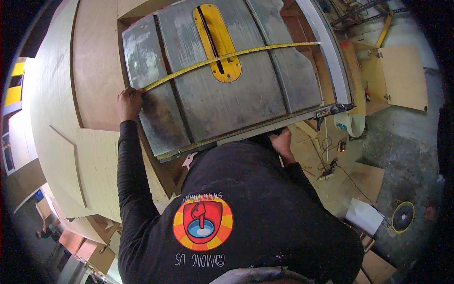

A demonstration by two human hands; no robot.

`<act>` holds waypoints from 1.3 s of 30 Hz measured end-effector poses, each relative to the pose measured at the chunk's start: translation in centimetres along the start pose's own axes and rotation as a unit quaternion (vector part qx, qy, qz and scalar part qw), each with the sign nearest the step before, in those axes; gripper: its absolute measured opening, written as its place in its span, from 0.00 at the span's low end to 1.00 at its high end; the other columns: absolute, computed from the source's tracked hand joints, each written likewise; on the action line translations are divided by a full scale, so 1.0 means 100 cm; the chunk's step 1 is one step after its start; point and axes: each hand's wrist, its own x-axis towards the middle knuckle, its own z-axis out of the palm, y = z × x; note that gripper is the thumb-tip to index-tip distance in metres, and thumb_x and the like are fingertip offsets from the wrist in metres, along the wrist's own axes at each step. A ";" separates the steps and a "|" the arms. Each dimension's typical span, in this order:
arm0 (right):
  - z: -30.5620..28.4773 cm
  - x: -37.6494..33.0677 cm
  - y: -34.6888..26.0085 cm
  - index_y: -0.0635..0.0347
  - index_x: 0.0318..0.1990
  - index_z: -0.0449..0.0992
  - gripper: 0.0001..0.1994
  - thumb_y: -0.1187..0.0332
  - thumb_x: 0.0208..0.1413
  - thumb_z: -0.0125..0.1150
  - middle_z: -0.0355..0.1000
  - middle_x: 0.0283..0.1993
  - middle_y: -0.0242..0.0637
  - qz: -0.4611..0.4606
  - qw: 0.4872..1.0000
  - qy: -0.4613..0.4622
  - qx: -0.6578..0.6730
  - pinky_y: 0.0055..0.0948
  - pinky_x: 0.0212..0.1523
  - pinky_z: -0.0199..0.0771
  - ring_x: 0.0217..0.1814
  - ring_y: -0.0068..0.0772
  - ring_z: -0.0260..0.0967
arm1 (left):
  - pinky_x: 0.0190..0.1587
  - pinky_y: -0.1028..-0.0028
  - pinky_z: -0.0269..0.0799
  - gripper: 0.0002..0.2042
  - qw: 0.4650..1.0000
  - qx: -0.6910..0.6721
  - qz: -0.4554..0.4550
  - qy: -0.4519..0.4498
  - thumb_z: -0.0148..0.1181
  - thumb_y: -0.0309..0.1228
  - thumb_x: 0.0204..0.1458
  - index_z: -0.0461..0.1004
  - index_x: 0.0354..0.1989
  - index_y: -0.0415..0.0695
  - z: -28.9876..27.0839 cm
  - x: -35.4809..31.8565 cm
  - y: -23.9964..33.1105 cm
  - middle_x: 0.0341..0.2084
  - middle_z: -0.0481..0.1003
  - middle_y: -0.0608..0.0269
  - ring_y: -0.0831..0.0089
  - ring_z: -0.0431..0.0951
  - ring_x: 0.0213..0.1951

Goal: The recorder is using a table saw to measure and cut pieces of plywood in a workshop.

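Saw table [203,90]: grey steel top, worn and scratched, with 2 dark slots running front to back. It carries everything listed below.

Insert [217,42]: 1 yellow oval plate set flush in the top near the far edge, with a dark blade slit through it. No blade is seen standing above it.

Tape [227,57]: 1 yellow measuring blade, stretched flat across the top from the left edge to the right edge, crossing the insert and the slit. It lies taut, so it reads as held under tension from both ends; the far end rests at the fence side.

Left hand [128,103]: at the left edge of the top, fingers closed, pinching the near end of the tape and pressing it down there. That grip keeps the blade straight over the slit.

Right hand [283,142]: low at the front right corner of the top, just under the front rail [246,128]. It is mostly hidden by the person's dark sleeve and chest, so I cannot tell whether its fingers are open or closed, nor what they touch.

Fence [326,47]: 1 pale bar along the right edge, parallel to the slots.

Plywood [90,71]: large sheets flanking the left edge, level with the top as side support.

Bucket [352,124]: 1 white, on the floor beyond the front right corner.
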 end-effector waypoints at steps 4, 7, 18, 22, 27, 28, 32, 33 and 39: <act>0.005 0.005 0.025 0.69 0.43 0.74 0.20 0.68 0.44 0.70 0.77 0.39 0.49 -0.061 0.997 0.027 -0.030 0.38 0.44 0.73 0.44 0.46 0.76 | 0.45 0.56 0.71 0.13 1.000 -0.010 -0.011 -0.004 0.61 0.41 0.49 0.79 0.31 0.43 -0.004 -0.001 0.006 0.33 0.79 0.50 0.49 0.76 0.41; 0.008 0.013 0.046 0.69 0.42 0.74 0.16 0.70 0.46 0.68 0.77 0.39 0.44 -0.048 0.966 -0.081 0.240 0.36 0.43 0.73 0.43 0.38 0.75 | 0.45 0.56 0.71 0.13 1.000 0.020 -0.012 -0.003 0.60 0.41 0.50 0.79 0.31 0.43 0.002 -0.001 0.000 0.34 0.79 0.51 0.49 0.76 0.41; 0.005 -0.002 0.004 0.66 0.48 0.72 0.24 0.71 0.40 0.71 0.76 0.42 0.46 0.053 0.997 0.003 0.052 0.39 0.47 0.71 0.44 0.44 0.72 | 0.45 0.57 0.72 0.11 0.999 0.026 0.024 0.016 0.62 0.38 0.49 0.79 0.29 0.43 0.017 0.003 -0.018 0.31 0.79 0.49 0.49 0.77 0.37; -0.001 -0.007 -0.009 0.67 0.47 0.73 0.24 0.70 0.39 0.72 0.76 0.40 0.47 0.004 0.997 0.040 0.062 0.41 0.45 0.72 0.42 0.45 0.73 | 0.44 0.57 0.71 0.10 0.998 0.029 0.043 0.031 0.63 0.37 0.48 0.78 0.29 0.43 0.015 0.003 -0.020 0.30 0.79 0.50 0.49 0.77 0.36; -0.002 0.000 0.009 0.67 0.50 0.72 0.24 0.68 0.43 0.69 0.75 0.45 0.45 0.001 0.999 -0.038 -0.018 0.40 0.50 0.71 0.49 0.42 0.71 | 0.43 0.57 0.71 0.10 0.999 0.024 0.039 0.029 0.63 0.37 0.48 0.78 0.28 0.43 0.004 0.001 -0.009 0.28 0.79 0.49 0.49 0.77 0.34; -0.004 0.003 0.022 0.67 0.50 0.72 0.24 0.68 0.43 0.69 0.75 0.45 0.45 0.001 0.999 -0.038 -0.018 0.40 0.50 0.71 0.49 0.42 0.71 | 0.43 0.57 0.71 0.10 0.999 0.024 0.039 0.029 0.63 0.37 0.48 0.78 0.28 0.43 0.002 0.001 -0.009 0.28 0.79 0.49 0.49 0.77 0.34; 0.000 0.008 0.042 0.67 0.46 0.73 0.18 0.70 0.47 0.63 0.75 0.44 0.41 0.023 0.949 -0.131 0.286 0.34 0.48 0.70 0.48 0.36 0.71 | 0.43 0.57 0.71 0.10 1.000 0.012 0.025 0.009 0.62 0.37 0.49 0.78 0.29 0.42 0.000 0.000 -0.006 0.31 0.79 0.51 0.50 0.77 0.37; 0.003 0.009 0.039 0.68 0.40 0.75 0.13 0.73 0.45 0.62 0.76 0.37 0.38 0.006 0.960 -0.097 0.263 0.31 0.41 0.72 0.40 0.32 0.75 | 0.43 0.57 0.71 0.10 1.000 0.000 0.013 0.006 0.61 0.37 0.49 0.78 0.30 0.42 -0.001 -0.001 -0.008 0.32 0.79 0.51 0.51 0.77 0.38; 0.014 0.005 0.037 0.70 0.41 0.74 0.15 0.73 0.45 0.65 0.77 0.36 0.41 -0.065 0.988 0.042 0.131 0.32 0.44 0.72 0.40 0.34 0.75 | 0.48 0.57 0.68 0.12 0.999 -0.001 0.023 -0.025 0.59 0.38 0.50 0.78 0.31 0.40 -0.008 0.002 0.000 0.33 0.79 0.51 0.50 0.76 0.40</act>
